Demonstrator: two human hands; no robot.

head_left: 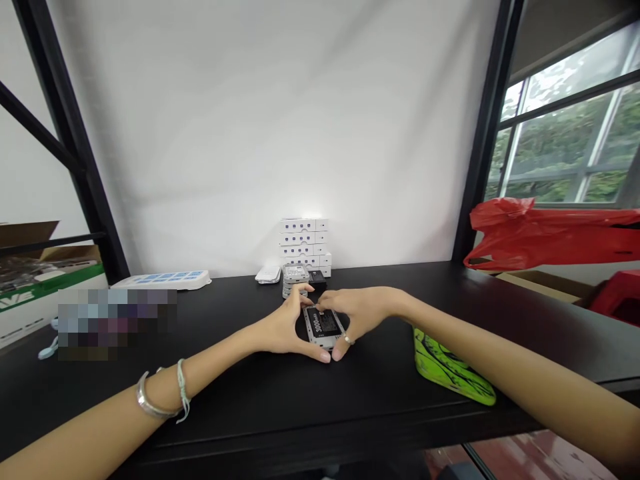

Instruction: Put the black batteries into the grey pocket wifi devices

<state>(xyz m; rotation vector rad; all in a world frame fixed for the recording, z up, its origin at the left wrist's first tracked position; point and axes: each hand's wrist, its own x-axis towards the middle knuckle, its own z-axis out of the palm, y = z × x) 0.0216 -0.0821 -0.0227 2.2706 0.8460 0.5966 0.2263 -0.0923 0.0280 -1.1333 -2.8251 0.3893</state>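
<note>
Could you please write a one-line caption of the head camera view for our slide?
Left hand and right hand hold a black-labelled drive on a black desk.

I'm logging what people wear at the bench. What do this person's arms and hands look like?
Both forearms are bare, without sleeves or gloves. The left hand has a silver bangle and a pale blue cord at the wrist. The right hand wears a silver ring.

Left of the fingers (336, 303), a pixelated patch (117, 324) hides what lies on the surface (350, 413). Under them, the label (323, 321) of the grey drive (311, 331) is partly covered, and its small print is too small to read.
</note>
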